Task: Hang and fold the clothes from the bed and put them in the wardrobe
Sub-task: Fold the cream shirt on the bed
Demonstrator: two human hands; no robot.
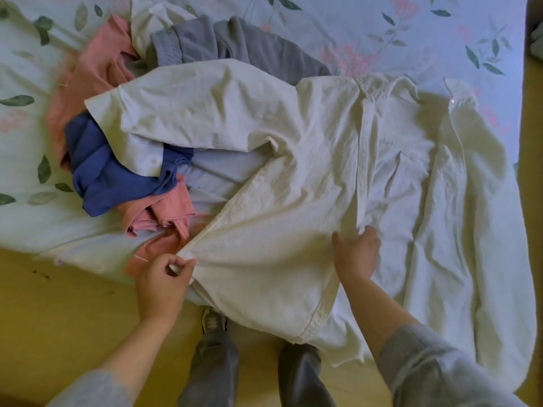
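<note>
On the bed (382, 30), left hand (163, 286) and right hand (355, 254) hold white shirt (293, 171).

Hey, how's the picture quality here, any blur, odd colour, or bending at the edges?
Head view: the pink top smears softly at upper left; the white shirt is sharp mid-frame and yellowish beside the bluish bedsheet; the wide lens seems to bow its right edge.

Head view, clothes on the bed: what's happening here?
A person at the bed edge holds a cream shirt spread over it. The left hand pinches the hem corner, and the right hand grips the front edge further along. A pink garment, a blue garment and a grey garment lie heaped beside it, partly under its sleeve. The shirt is not folded yet.
</note>
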